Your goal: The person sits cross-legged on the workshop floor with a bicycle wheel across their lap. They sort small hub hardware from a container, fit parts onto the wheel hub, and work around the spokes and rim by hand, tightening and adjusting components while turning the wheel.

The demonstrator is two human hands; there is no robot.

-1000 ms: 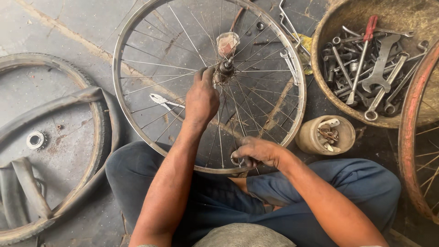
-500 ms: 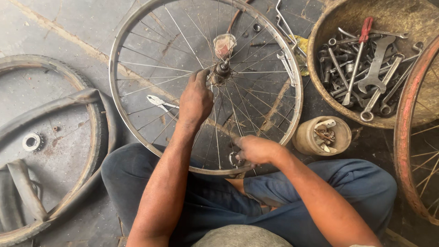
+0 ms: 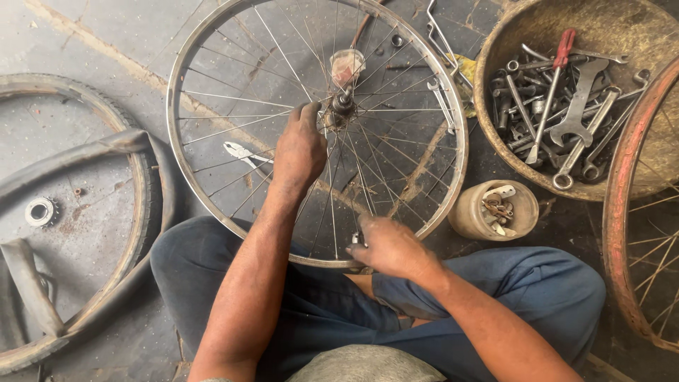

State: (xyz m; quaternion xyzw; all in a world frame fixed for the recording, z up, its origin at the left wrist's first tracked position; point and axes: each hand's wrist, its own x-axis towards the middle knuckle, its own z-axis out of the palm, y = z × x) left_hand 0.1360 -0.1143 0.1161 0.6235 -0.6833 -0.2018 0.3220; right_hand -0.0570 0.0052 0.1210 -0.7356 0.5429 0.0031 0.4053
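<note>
A bare spoked bicycle wheel (image 3: 212,67) lies flat in front of me, its near rim over my crossed legs. My left hand (image 3: 300,148) rests on the spokes with its fingers closed around the hub axle (image 3: 343,105) at the centre. My right hand (image 3: 389,247) grips the near rim, closed on a small metal tool at a spoke end; the tool is mostly hidden by the fingers.
A large rusty bowl (image 3: 495,56) full of spanners and a red-handled tool stands at the right. A small tin (image 3: 470,212) of bits sits beside the rim. A tyre and inner tube (image 3: 134,141) lie left, a sprocket (image 3: 39,211) inside. A rusty rim (image 3: 622,191) is far right.
The view has shifted slightly. My left hand has stayed at the hub and my right hand has stayed at the near rim, with only small movements.
</note>
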